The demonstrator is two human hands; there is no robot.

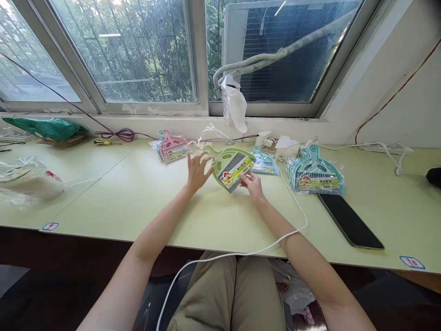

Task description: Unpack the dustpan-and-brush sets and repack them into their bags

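A small green dustpan and brush set [225, 161] with a yellow printed label is held tilted above the table, its handle end toward the upper left. My right hand [253, 186] pinches its lower right edge by the label, thumb on the front. My left hand [198, 170] is beside the handle end with its fingers apart; whether the fingertips touch it, I cannot tell. Clear plastic film [215, 133] stands up behind the handle. Just behind the green set lies a blue set [263, 163], and a pink set [174, 147] in clear wrap is left of it.
Several wrapped blue sets [315, 172] are stacked on the right, beside a black phone [351, 223]. A white cable [303, 214] crosses my right forearm. Plastic bags [29, 179], a green bag [51, 128] and a screwdriver [103, 142] lie left on the pale table [113, 202].
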